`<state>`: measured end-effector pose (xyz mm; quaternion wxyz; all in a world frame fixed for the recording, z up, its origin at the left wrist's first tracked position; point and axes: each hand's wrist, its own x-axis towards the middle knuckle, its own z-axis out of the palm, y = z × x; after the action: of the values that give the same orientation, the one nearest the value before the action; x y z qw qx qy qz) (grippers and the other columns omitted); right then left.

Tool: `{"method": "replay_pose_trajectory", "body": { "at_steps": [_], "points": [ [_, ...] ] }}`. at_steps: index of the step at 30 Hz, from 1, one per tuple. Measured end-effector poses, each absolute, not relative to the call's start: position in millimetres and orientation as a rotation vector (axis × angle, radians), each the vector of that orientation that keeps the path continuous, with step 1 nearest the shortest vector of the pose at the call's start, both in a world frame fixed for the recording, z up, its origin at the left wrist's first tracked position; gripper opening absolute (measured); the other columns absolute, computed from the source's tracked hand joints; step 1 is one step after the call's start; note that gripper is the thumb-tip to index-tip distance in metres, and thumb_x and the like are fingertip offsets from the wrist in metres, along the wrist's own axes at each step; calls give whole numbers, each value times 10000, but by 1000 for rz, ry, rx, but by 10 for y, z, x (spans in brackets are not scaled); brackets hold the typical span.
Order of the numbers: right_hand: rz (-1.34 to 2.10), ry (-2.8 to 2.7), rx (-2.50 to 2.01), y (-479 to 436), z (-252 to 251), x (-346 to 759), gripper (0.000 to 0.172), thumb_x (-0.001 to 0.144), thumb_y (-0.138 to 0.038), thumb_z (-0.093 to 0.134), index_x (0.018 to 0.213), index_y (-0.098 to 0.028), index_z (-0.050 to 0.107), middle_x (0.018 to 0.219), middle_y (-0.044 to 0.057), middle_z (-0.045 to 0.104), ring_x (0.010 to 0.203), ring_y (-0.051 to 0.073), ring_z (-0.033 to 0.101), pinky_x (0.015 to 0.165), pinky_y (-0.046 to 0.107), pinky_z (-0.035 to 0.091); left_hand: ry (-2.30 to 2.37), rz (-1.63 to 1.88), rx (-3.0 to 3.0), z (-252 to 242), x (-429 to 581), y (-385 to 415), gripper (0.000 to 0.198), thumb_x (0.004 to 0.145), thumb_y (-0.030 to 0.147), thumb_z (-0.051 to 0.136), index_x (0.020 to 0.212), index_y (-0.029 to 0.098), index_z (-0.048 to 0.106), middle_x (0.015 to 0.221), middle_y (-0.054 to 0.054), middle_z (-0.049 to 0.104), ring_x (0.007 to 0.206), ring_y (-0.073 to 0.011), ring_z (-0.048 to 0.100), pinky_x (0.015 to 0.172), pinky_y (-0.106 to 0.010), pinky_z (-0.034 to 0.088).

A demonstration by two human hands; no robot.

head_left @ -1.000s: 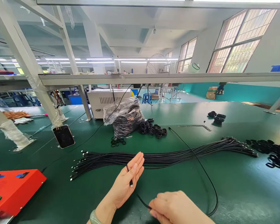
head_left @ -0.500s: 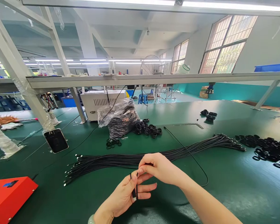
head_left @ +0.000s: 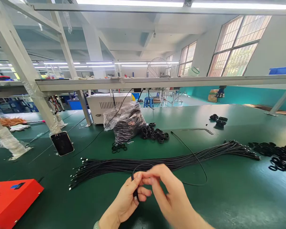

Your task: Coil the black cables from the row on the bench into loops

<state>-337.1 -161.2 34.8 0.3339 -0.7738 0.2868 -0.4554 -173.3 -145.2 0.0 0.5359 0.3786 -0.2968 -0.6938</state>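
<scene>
My left hand point(head_left: 125, 197) is closed around the end of a black cable point(head_left: 200, 161), with its small metal plug tip point(head_left: 135, 198) showing below the fingers. From this hand the cable bends up into a loop, passes behind my right hand, then curves over the table to its far end. Bent and slightly blurred, the fingers of my right hand point(head_left: 168, 187) meet the left fingertips at the loop and appear to pinch the cable; the exact contact is hidden. Just beyond both hands lies a long bundle of black cables point(head_left: 109, 167) with metal plugs at its ends.
Coiled black cables point(head_left: 154, 133) sit beside a plastic-wrapped bundle point(head_left: 127, 125). Several small black loops point(head_left: 119, 147) lie in front, and more coils point(head_left: 280, 156) are piled right. A phone point(head_left: 62, 143) leans on a post; a red box point(head_left: 19, 200) stands front left.
The cable near my left hand now bends into a visible loop. My right hand has turned and shifted down and right. The view has swung slightly left.
</scene>
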Motion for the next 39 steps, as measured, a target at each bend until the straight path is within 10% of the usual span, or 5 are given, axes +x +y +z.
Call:
{"method": "replay_pose_trajectory", "body": {
  "at_steps": [17,24,30,36,39],
  "points": [
    [-935,401,-790,-1276,-390,-2795,648,740,-577,711,1279,-247,567,1371,83,538,1315,282,443,1090,459,352,-851,-1626,622,-37,-1876,-1358,282,938,252,508,1099,159,721,1498,-64,415,1402,-247,330,1147,-286,319],
    [-806,605,-1124,-1291,-410,-2986,597,808,-583,614,1274,-213,578,1181,98,641,1203,277,534,974,409,452,-771,-1705,782,55,-1843,-1402,401,944,441,457,1271,253,595,1461,-73,476,1097,-257,653,781,-274,599],
    [-714,1045,-1897,-1493,106,-3420,124,797,-319,685,862,-216,706,798,44,659,805,231,606,796,379,496,-763,-1718,968,-5,-1727,-1480,417,909,472,523,1087,115,646,988,-142,751,497,-95,673,435,-149,510],
    [-783,971,-2287,-1866,457,-3548,773,733,-495,751,1409,-327,415,1284,88,510,1135,260,511,960,401,419,-817,-1766,917,-34,-1578,-1509,364,883,493,559,863,135,617,784,-74,762,342,-61,579,334,-123,386],
    [-534,957,-2234,-2002,476,-3535,663,896,-527,535,1452,-216,352,1091,88,621,944,217,597,829,338,462,-874,-1824,874,-50,-1534,-1504,374,897,494,531,836,132,599,747,-97,762,346,-86,598,328,-126,376]
  ]
}}
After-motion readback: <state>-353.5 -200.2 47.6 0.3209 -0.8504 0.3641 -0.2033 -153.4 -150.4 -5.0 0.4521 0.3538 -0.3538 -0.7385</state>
